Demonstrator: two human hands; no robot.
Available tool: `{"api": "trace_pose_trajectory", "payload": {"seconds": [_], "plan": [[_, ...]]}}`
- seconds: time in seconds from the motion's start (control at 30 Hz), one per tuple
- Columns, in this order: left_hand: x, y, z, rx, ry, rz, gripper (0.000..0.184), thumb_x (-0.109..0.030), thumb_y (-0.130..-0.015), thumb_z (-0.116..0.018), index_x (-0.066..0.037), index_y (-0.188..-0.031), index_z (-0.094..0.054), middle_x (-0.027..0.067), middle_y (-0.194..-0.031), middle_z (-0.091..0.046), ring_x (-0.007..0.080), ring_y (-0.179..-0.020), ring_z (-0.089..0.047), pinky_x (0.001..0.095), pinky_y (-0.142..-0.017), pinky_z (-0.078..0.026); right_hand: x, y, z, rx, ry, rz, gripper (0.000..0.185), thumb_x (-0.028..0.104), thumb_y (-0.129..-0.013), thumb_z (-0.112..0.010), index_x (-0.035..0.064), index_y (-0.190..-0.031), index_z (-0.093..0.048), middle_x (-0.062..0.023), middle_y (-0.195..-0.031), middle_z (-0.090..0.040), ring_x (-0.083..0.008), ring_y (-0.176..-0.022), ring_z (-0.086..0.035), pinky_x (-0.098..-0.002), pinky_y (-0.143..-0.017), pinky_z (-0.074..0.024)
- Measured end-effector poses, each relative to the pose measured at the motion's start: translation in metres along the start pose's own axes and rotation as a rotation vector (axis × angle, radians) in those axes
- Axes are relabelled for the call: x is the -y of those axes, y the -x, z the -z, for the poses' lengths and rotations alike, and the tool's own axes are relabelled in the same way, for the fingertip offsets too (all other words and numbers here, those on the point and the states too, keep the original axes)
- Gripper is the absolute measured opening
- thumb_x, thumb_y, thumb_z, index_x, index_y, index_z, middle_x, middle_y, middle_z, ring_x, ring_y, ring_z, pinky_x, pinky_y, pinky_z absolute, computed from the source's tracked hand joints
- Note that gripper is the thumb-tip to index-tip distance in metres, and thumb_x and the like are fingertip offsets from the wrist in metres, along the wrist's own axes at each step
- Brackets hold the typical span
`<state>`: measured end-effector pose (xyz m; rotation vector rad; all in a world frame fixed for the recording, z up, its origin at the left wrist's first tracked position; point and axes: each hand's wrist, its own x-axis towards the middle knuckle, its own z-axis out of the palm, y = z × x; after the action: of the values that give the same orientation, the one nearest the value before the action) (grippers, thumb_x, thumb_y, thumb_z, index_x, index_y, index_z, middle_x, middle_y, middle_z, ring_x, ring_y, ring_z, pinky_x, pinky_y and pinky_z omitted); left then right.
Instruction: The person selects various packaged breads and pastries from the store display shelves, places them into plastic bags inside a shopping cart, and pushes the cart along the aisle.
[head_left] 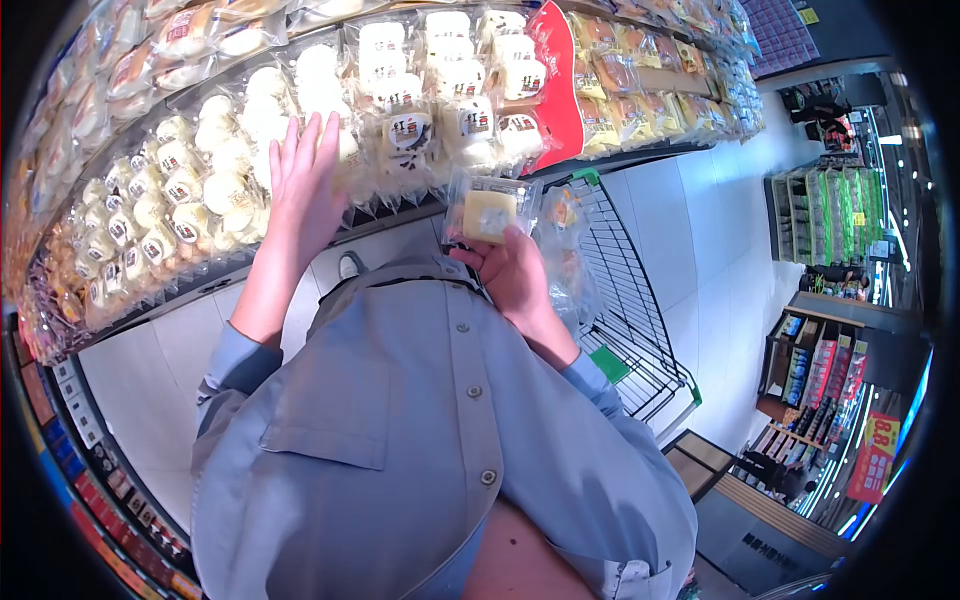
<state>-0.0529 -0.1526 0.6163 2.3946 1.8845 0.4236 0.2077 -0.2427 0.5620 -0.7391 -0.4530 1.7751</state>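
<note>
right hand (512, 278) gripping a clear boxy plastic pack (488, 213), left hand (304, 192) outspread over round, pale, film-wrapped buns (228, 192)

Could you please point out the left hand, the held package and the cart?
Left hand (303, 190): head view, back of the hand.
Package (488, 212): head view, upper face.
Cart (628, 285): head view, wire side.

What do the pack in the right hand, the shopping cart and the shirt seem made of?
Pack in the right hand: clear plastic, probably, shiny and see-through. Shopping cart: likely dark-coated metal, judging by its thin wire bars. Shirt: matte woven cloth, perhaps cotton, given its soft folds.
</note>
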Motion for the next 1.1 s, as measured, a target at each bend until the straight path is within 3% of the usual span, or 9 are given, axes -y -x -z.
{"api": "trace_pose_trajectory", "payload": {"seconds": [0.27, 0.47, 0.53, 0.57, 0.63, 0.73, 0.97, 1.07, 1.1], "plan": [[0.015, -0.008, 0.006, -0.004, 0.05, -0.076, 0.076, 0.0, -0.074, -0.071, -0.007, -0.144, -0.042, 0.0151, -0.139, -0.05, 0.0371, -0.141, -0.034, 0.054, -0.119, -0.017, -0.001, 0.001, -0.003, 0.024, 0.032, -0.039, 0.058, 0.037, -0.098, -0.045, -0.0005, -0.142, -0.038, -0.0173, -0.137, -0.053, -0.0296, -0.121, -0.056, -0.0415, -0.098, -0.0479], [0.011, 0.003, 0.018, -0.184, 0.303, -0.167, 0.075, 0.003, -0.076, -0.069, -0.004, -0.144, -0.04, 0.0179, -0.137, -0.052, 0.0354, -0.136, -0.043, 0.0513, -0.117, -0.029, -0.001, 0.003, -0.005, 0.02, 0.017, -0.068, 0.059, 0.037, -0.097, -0.046, -0.0003, -0.142, -0.039, -0.0164, -0.135, -0.054, -0.0284, -0.119, -0.057, -0.0407, -0.098, -0.0472], [-0.004, 0.013, 0.01, -0.114, 1.319, 0.04, 0.077, -0.007, -0.08, -0.07, -0.003, -0.148, -0.033, 0.0201, -0.14, -0.049, 0.0349, -0.136, -0.043, 0.0496, -0.114, -0.034, -0.001, 0.004, -0.005, 0.02, 0.019, -0.072, 0.058, 0.037, -0.097, -0.046, -0.0003, -0.142, -0.039, -0.0162, -0.135, -0.054, -0.0284, -0.119, -0.057, -0.0406, -0.098, -0.0469], [-0.008, 0.017, 0.007, -0.111, 1.32, 0.042, 0.077, -0.007, -0.08, -0.07, -0.003, -0.148, -0.033, 0.0201, -0.14, -0.049, 0.0349, -0.136, -0.043, 0.0496, -0.114, -0.034, -0.001, 0.004, -0.005, 0.024, 0.023, -0.076, 0.058, 0.037, -0.097, -0.046, -0.0002, -0.141, -0.04, -0.016, -0.135, -0.055, -0.0283, -0.119, -0.057, -0.0405, -0.098, -0.0467], [-0.015, 0.024, 0.004, 0.331, 2.255, 0.193, 0.079, -0.026, -0.087, -0.067, -0.004, -0.151, -0.026, 0.0215, -0.147, -0.041, 0.0353, -0.138, -0.041, 0.0486, -0.114, -0.035, -0.002, 0.005, -0.004, 0.019, 0.007, -0.078, 0.058, 0.038, -0.097, -0.047, -0.0003, -0.141, -0.04, -0.0159, -0.134, -0.055, -0.0284, -0.118, -0.057, -0.0406, -0.098, -0.0465], [-0.037, 0.035, 0.0, 0.502, 2.475, 0.246, 0.081, -0.044, -0.091, -0.061, -0.005, -0.152, -0.025, 0.0223, -0.152, -0.035, 0.0367, -0.14, -0.038, 0.0485, -0.114, -0.035, -0.002, 0.006, -0.005, 0.004, -0.02, -0.07, 0.058, 0.038, -0.097, -0.049, -0.0003, -0.14, -0.041, -0.0158, -0.132, -0.056, -0.0284, -0.118, -0.057, -0.0409, -0.098, -0.0463], [-0.047, 0.035, 0.0, 0.579, 2.342, 0.308, 0.076, -0.044, -0.094, -0.056, -0.006, -0.153, -0.025, 0.0212, -0.151, -0.038, 0.0346, -0.138, -0.041, 0.0472, -0.11, -0.041, -0.002, 0.013, -0.004, 0.02, -0.054, -0.123, 0.06, 0.041, -0.098, -0.051, 0.0014, -0.141, -0.04, -0.0153, -0.129, -0.058, -0.0267, -0.107, -0.062, -0.0377, -0.088, -0.0517], [-0.059, 0.028, -0.001, 0.495, 2.098, 0.325, 0.071, -0.028, -0.094, -0.059, -0.006, -0.153, -0.026, 0.0182, -0.151, -0.039, 0.0295, -0.136, -0.044, 0.0418, -0.108, -0.042, 0.002, 0.014, -0.007, 0.039, -0.067, -0.079, 0.052, 0.033, -0.102, -0.044, 0.0027, -0.145, -0.037, -0.0135, -0.126, -0.059, -0.0247, -0.102, -0.064, -0.0344, -0.081, -0.0541], [-0.064, 0.024, -0.004, 0.425, 1.818, 0.204, 0.07, -0.019, -0.092, -0.06, -0.005, -0.152, -0.026, 0.0167, -0.15, -0.039, 0.0274, -0.135, -0.044, 0.0398, -0.108, -0.041, 0.002, 0.014, -0.006, 0.026, -0.077, -0.068, 0.052, 0.033, -0.102, -0.044, 0.0027, -0.145, -0.037, -0.0135, -0.126, -0.059, -0.0247, -0.102, -0.064, -0.0344, -0.081, -0.0541]]}}
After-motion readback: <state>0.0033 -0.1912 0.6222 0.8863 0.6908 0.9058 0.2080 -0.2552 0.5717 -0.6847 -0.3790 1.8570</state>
